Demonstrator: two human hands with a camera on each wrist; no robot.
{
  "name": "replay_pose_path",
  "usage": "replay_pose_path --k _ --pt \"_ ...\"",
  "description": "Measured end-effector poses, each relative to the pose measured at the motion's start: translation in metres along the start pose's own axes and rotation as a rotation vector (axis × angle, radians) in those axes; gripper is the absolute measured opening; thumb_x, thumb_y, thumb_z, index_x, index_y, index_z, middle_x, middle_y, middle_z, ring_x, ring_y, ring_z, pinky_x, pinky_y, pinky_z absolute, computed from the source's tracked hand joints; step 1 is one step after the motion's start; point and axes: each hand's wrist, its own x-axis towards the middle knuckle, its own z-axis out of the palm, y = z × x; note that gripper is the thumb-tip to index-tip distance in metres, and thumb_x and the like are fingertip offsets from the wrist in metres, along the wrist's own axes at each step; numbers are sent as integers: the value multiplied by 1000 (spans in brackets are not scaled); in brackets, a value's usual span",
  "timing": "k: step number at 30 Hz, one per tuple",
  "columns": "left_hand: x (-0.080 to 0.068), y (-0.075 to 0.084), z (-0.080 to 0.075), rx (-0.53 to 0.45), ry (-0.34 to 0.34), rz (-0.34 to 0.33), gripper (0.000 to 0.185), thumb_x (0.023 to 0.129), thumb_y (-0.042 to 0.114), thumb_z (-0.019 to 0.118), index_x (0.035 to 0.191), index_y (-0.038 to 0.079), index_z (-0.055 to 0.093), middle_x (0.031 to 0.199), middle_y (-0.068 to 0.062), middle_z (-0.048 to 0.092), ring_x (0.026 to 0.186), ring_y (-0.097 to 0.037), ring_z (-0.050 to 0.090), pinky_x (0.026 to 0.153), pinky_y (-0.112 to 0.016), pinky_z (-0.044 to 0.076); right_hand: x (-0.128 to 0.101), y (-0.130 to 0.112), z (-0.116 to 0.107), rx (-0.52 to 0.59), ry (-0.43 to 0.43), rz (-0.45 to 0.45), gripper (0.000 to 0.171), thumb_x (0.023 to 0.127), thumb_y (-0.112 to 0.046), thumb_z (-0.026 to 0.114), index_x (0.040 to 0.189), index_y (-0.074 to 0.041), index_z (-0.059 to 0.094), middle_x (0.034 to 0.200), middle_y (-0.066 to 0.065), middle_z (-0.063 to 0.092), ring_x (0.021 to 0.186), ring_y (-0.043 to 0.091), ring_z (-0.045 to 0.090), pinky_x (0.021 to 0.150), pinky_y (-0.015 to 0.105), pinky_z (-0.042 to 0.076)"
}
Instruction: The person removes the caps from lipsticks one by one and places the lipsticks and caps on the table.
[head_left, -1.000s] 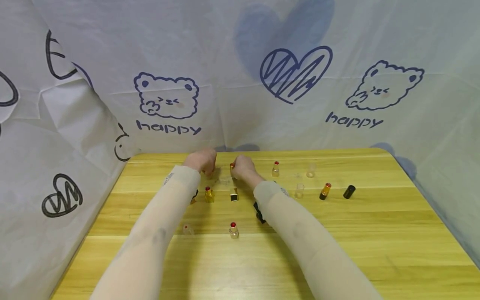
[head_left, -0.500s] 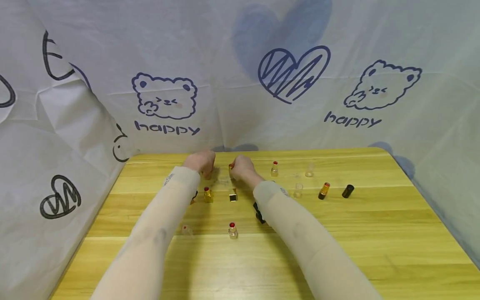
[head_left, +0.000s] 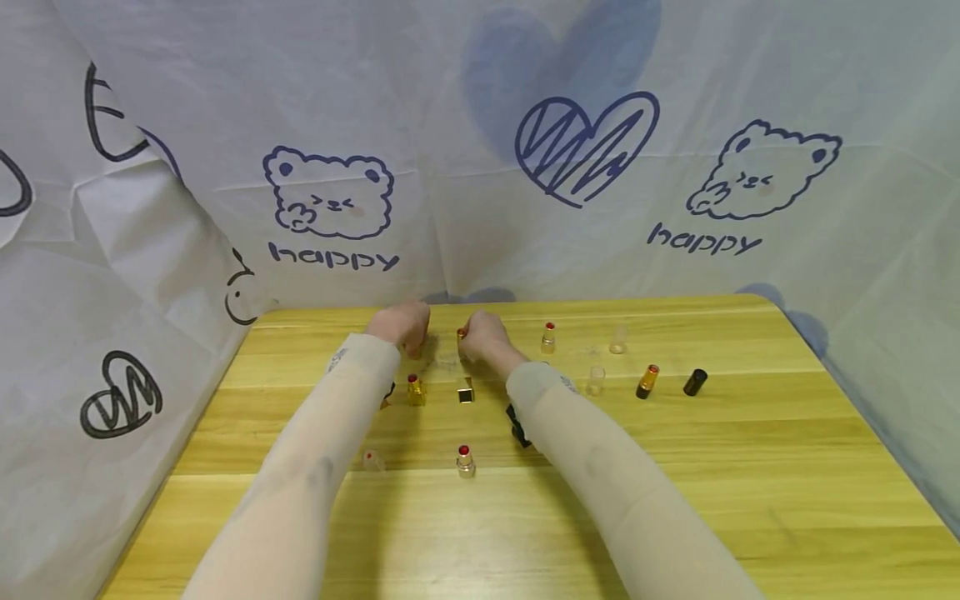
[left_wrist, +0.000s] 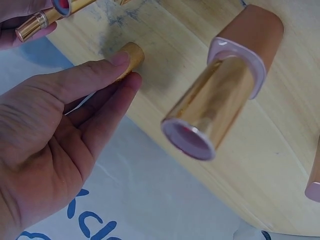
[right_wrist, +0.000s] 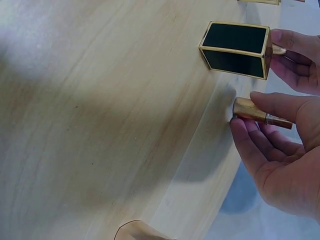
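Note:
At the far middle of the wooden table (head_left: 750, 467), both hands sit close together. My left hand (head_left: 411, 335) pinches a small gold cap (left_wrist: 131, 54) between thumb and fingers, just above the table. Facing it, my right hand (head_left: 469, 338) grips a slim gold lipstick (right_wrist: 260, 114) by its tube, its red tip (left_wrist: 61, 5) pointing toward the left hand. A small gap separates cap and lipstick. A black square tube with gold edges (right_wrist: 235, 49) stands just in front of the hands.
An open gold lipstick (left_wrist: 215, 115) stands near my left wrist. More lipsticks (head_left: 466, 460) (head_left: 550, 337), clear caps (head_left: 596, 380) (head_left: 372, 459), a lying gold and black tube (head_left: 647, 381) and a black cap (head_left: 695, 382) are scattered around. Printed cloth (head_left: 330, 200) walls the back and sides.

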Motion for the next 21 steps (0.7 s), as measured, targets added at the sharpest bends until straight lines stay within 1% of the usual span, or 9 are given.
replay_pose_path --k 2,5,7,9,11,12,14,16,21 --pt "1 0 -1 -17 -16 -11 15 84 -4 81 92 4 72 89 -7 63 79 -20 54 67 -29 51 -1 0 -1 2 -2 1 14 83 4 69 81 -8 74 95 6 68 81 21 51 67 28 44" --pt "3 -1 -3 -43 -34 -13 20 84 -1 82 102 3 74 98 -8 69 87 -22 60 78 -33 58 -1 0 -3 2 -9 -4 14 83 3 70 78 -10 68 90 4 64 79 20 49 64 28 41" --pt "2 -1 -6 -74 -28 8 30 83 -1 83 112 1 73 108 -10 71 98 -25 64 89 -38 60 -2 0 -5 5 -20 -12 14 83 4 68 78 -8 63 85 5 58 78 21 47 63 29 37" --pt "2 -2 -8 -119 -13 48 41 82 -3 83 121 -1 70 119 -14 70 110 -30 65 97 -42 58 -3 -1 -8 15 -14 -25 10 82 3 67 88 -5 66 88 5 59 83 20 51 68 26 41" --pt "2 -3 -11 -191 7 87 49 82 -4 82 128 -4 66 129 -18 67 119 -34 63 103 -45 55 -4 -3 -12 37 -10 -43 25 81 4 68 106 -1 69 100 9 65 94 23 57 78 27 49" --pt "1 -4 -13 -224 20 107 52 82 -5 80 131 -5 64 132 -20 66 122 -36 61 105 -47 54 -4 -4 -14 48 1 -54 37 81 3 71 118 0 68 111 10 68 103 24 60 87 28 53" --pt "1 -5 -17 -277 50 144 53 83 -6 78 134 -7 61 135 -23 63 124 -38 60 107 -48 52 -4 -7 -20 73 17 -76 55 81 1 75 135 2 62 129 13 67 117 28 61 99 35 54" --pt "1 -6 -22 -310 81 173 51 86 -5 75 134 -9 60 136 -24 62 124 -38 59 108 -48 51 -4 -10 -26 79 27 -99 60 80 -1 77 137 4 61 134 15 66 121 32 60 100 39 55" --pt "3 -12 -30 -382 170 213 45 90 0 75 131 -9 60 134 -26 62 122 -39 59 108 -47 51 -3 -18 -42 88 74 -133 55 83 -8 80 134 4 64 124 14 69 117 31 62 99 38 55"
